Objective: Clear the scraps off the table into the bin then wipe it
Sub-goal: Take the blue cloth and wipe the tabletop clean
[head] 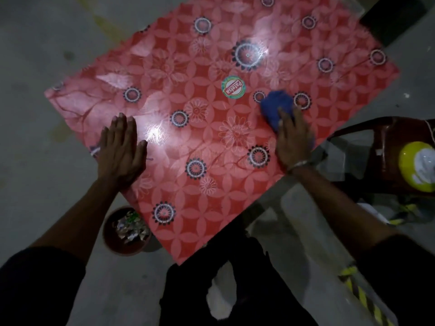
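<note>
Two hands: both on the red glossy floral-patterned plastic surface [200, 142], which sits diamond-wise in view.
L hand [120, 149]: flat, palm down, fingers straight & together, near the surface's left edge; grip wide, holds nothing.
R hand [294, 140]: lies on top of a bunched blue cloth [277, 107], pressing it onto the surface; fingers look fairly straight over it, blurred, so can't tell if they curl round the cloth. Thin metal bangle [299, 164] at the wrist.
Cloth: right part of the surface, just right of the round green/red sticker [233, 87], partly under the R hand.
Bin: round brown bin [122, 245] on the grey floor [35, 67], beside the surface's near-left edge, partly tucked under it.
Scraps: crumpled paper & wrapper bits [131, 228] lie inside the bin.
Surface top: shiny, w/ bright light glare near the L hand and farther back.
Right side: dark red-brown plastic chair [388, 147] just beside the surface's right edge; yellow-rimmed round bowl [407, 161] on it w/ sth white inside.
</note>
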